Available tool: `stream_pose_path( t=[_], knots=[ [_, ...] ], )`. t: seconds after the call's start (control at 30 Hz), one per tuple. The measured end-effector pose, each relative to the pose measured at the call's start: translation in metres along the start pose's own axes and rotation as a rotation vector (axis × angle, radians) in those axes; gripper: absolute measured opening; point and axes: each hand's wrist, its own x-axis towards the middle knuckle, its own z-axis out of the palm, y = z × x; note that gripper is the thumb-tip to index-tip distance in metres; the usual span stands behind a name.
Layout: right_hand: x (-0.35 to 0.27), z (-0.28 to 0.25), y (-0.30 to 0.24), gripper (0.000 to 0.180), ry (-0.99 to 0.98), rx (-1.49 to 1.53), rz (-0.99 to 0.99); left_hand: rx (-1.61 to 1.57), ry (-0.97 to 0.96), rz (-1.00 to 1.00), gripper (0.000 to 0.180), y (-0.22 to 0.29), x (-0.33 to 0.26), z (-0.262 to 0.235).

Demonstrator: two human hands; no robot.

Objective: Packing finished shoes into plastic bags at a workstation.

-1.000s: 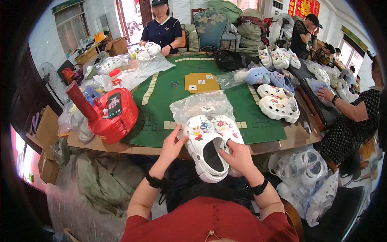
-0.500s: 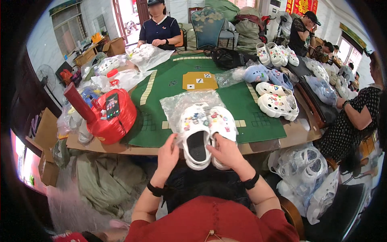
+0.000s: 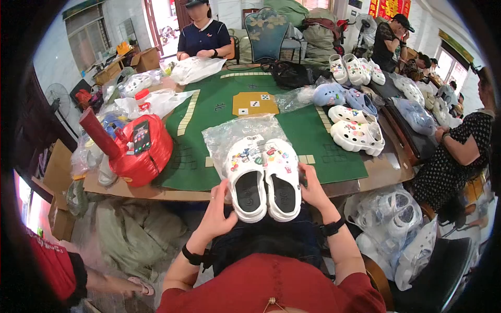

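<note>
A pair of white clogs (image 3: 263, 180) with colourful charms on the toes lies side by side at the table's near edge, heels toward me and black insoles showing. Under and beyond their toes is a clear plastic bag (image 3: 229, 133). My left hand (image 3: 220, 213) grips the outer side of the left clog near its heel, thumb toward the heel. Against the outer side of the right clog, my right hand (image 3: 314, 192) is closed, its fingertips partly hidden by the shoe.
A red plastic-wrapped bundle (image 3: 143, 161) with a phone (image 3: 141, 138) on top stands at the left. White clogs (image 3: 355, 133) and blue clogs (image 3: 331, 95) lie at the right. A person (image 3: 202, 34) sits across the green mat (image 3: 209, 112); bagged shoes (image 3: 391, 214) lie lower right.
The right clog has turned and come level beside the left one. My right hand has moved from between the clogs to its outer side. A person in red has appeared at lower left.
</note>
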Motion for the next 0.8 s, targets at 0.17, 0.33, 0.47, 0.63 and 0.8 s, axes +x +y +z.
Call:
stream_pose_path(
  t=[0.17, 0.33, 0.47, 0.63, 0.8],
  knots=[
    [0.003, 0.019, 0.01, 0.052, 0.129, 0.062, -0.039, -0.059, -0.143, -0.085, 0.136, 0.008, -0.001, 0.001],
    [0.001, 0.035, 0.01, 0.035, 0.257, 0.044, 0.052, 0.125, -0.002, -0.053, 0.13, -0.001, 0.007, 0.015],
    [0.011, 0.035, 0.013, 0.028, 0.291, -0.016, 0.08, 0.107, 0.009, -0.036, 0.127, -0.003, 0.02, 0.012],
    [0.017, 0.046, 0.026, 0.02, 0.334, 0.121, 0.188, 0.056, 0.038, -0.021, 0.123, -0.01, 0.027, 0.02],
    [0.023, 0.054, 0.017, 0.013, 0.446, 0.017, 0.183, 0.05, 0.092, -0.027, 0.119, -0.018, 0.031, 0.023]
  ],
)
